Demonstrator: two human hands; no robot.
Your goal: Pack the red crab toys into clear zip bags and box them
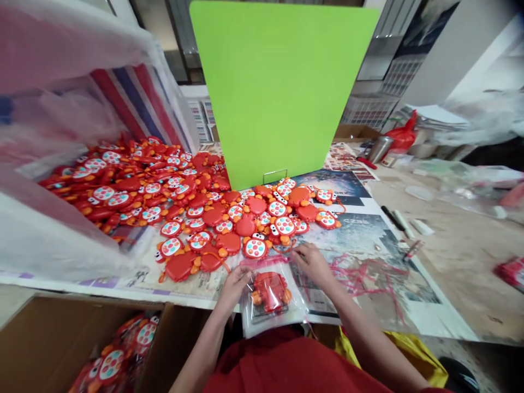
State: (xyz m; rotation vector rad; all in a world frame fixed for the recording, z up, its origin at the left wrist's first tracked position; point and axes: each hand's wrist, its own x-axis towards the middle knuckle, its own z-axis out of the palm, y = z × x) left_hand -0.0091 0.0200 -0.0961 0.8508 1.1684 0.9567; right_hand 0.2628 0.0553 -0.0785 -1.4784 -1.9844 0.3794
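Observation:
A clear plastic bag lies at the table's front edge, close to my body. Inside it is a red crab-shaped toy with orange claws, its plain red side up. Across the bag's far end runs a thin pink strip. My left hand pinches the bag's upper left edge. At the upper right corner, my right hand has its fingertips closed on the end of the pink strip. Just beyond the bag lies a loose crab toy, its white face with coloured dots upward.
A heap of red crab toys spills from a large woven bag on the left. A green board stands behind. Pink strips litter the right side. A cardboard box with bagged toys sits lower left. Markers lie right.

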